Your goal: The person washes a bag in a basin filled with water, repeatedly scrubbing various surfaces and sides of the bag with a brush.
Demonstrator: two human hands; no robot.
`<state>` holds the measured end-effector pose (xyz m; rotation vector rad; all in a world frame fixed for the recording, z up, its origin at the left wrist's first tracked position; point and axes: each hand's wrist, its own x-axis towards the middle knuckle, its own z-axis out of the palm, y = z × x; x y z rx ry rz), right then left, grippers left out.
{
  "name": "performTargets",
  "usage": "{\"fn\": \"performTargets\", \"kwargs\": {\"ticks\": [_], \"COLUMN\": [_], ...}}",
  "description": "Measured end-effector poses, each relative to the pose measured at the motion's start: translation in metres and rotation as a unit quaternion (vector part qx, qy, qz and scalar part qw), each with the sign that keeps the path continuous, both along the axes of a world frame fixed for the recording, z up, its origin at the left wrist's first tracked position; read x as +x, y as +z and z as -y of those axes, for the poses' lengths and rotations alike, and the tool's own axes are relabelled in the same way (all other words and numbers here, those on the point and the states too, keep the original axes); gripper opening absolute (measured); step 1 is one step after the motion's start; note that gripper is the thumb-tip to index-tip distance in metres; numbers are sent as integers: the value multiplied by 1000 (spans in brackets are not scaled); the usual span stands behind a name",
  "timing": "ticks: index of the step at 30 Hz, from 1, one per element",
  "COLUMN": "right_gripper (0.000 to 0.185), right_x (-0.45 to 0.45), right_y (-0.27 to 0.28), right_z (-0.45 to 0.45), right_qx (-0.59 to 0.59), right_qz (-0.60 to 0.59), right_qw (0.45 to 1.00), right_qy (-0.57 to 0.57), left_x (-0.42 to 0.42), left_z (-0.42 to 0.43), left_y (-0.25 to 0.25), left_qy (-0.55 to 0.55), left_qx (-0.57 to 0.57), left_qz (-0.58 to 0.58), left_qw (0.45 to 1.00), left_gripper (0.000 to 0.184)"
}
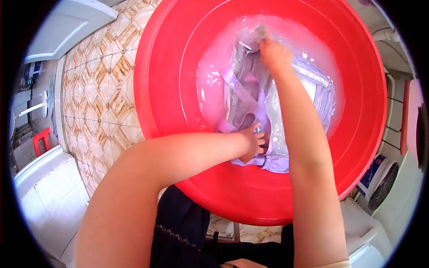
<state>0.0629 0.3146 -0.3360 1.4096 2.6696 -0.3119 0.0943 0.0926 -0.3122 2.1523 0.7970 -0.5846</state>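
A lilac bag with straps and clear plastic-looking panels, apparently a backpack (250,96), lies partly under cloudy, soapy water in a large red basin (165,89). My left hand (254,144) grips the bag's near edge, its fingers curled over the fabric beside a strap. At the far end of the bag, my right hand (275,52) reaches down with bent fingers. A small greyish thing shows at those fingertips, too blurred to name. Water hides part of the bag's underside.
Patterned tiles (100,85) cover the floor left of the basin. A white door (67,27) stands at the upper left, above a white tiled ledge (53,192). On the right, a blue and white container (377,181) lies near the basin's rim.
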Motion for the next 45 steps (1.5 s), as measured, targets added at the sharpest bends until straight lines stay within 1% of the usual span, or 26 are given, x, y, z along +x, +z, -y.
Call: {"fn": "performTargets", "kwargs": {"ticks": [1, 2, 3, 4, 5, 7, 8, 9, 10, 11, 12, 14, 16, 18, 19, 21, 24, 26, 28, 30, 32, 34, 38, 40, 44, 45], "right_gripper": [51, 51, 54, 58, 60, 64, 64, 63, 63, 63, 62, 60, 57, 55, 54, 54, 45, 38, 36, 39, 41, 44, 45, 48, 47, 47], "right_x": [1, 11, 26, 43, 65, 115, 136, 154, 168, 177, 183, 184, 170, 150, 136, 109, 89, 90, 91, 89, 92, 92, 106, 105, 100, 94], "right_y": [4, 5, 6, 8, 11, 16, 18, 20, 23, 20, 13, 3, -2, 10, 18, 32, 34, 19, 17, 26, 33, 52, 20, -2, 26, 50], "right_z": [-12, -20, -28, -36, -39, -34, -29, -24, -20, -18, -15, -12, -4, 11, 21, 55, 64, 25, 0, -9, 16, 60, 40, -1, 0, 31], "right_qx": [-42, -39, -62, -83, -96, -83, -58, -52, -45, -45, -49, -53, 14, -71, -94, -87, 8, 36, 56, 59, 56, -48, -2, 104, 148, 72], "right_qz": [-4, 1, -100, -202, -225, -243, -235, -218, -200, -199, -204, -212, -173, -214, -195, -150, 37, 74, 44, 7, -22, 38, 89, 70, 25, 62], "right_qw": [999, 999, 991, 971, 961, 948, 945, 945, 944, 945, 938, 930, 947, 938, 950, 979, 992, 995, 997, 998, 998, 985, 983, 989, 987, 991], "right_qy": [-23, -21, -57, -93, -127, -191, -221, -239, -257, -257, -277, -297, -272, -263, -226, -104, 119, 56, 43, -22, 17, 161, 160, 78, 60, 99], "left_x": [-2, -4, -10, -17, -24, -45, -61, -81, -101, -116, -127, -141, -130, -112, -98, -77, -59, -51, -44, -34, -31, -28, -21, -21, -20, -20], "left_z": [3, -8, -27, -44, -53, -79, -94, -112, -122, -129, -129, -126, -125, -123, -113, -85, -49, -47, -46, -45, -40, -35, -24, -26, -25, -28], "left_y": [-1, 12, 36, 47, 40, 14, 2, -18, -23, -23, -30, -43, -54, -71, -75, -26, -34, -31, -22, -11, -7, -10, -10, -5, -6, -8], "left_qy": [72, 74, 270, 453, 571, 727, 744, 762, 793, 821, 821, 755, 759, 753, 759, 693, 553, 522, 494, 464, 449, 391, 368, 364, 358, 356], "left_qx": [29, 31, -43, -117, -8, 198, 312, 325, 271, 187, 186, 27, 33, 47, 82, 156, 278, 272, 268, 227, 219, 227, 247, 233, 220, 207], "left_qz": [66, 71, 57, 40, 106, 221, 162, 111, 89, 46, 45, 110, 96, 132, 145, 93, 112, 125, 136, 88, 73, 42, 31, 30, 8, 6], "left_qw": [995, 994, 960, 883, 814, 619, 568, 549, 537, 537, 537, 646, 643, 643, 630, 697, 778, 799, 816, 852, 863, 891, 896, 901, 907, 911], "left_gripper": [54, 54, 46, 43, 38, 32, 29, 33, 44, 51, 51, 50, 44, 39, 25, 23, 16, 18, 20, 22, 27, 39, 48, 54, 56, 57]}}
